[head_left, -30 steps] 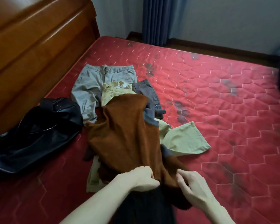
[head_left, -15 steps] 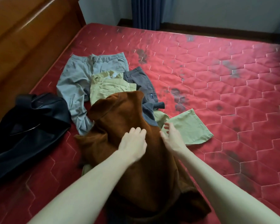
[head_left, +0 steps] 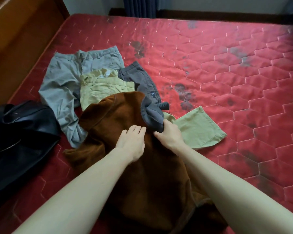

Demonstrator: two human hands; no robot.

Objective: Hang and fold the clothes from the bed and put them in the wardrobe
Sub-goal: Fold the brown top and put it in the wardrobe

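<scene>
Right hand (head_left: 170, 135) has moved onto brown sweater's (head_left: 118, 125) grey collar (head_left: 155, 115), grip pinching it; left hand (head_left: 131, 143) flat, fingers straight. Sweater's long axis: six to twelve o'clock, collar at twelve.

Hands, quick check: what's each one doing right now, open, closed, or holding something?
Left hand: open, fingers straight, resting flat on the brown sweater.
Right hand: closed, gripping the sweater's grey ribbed cuff.
</scene>
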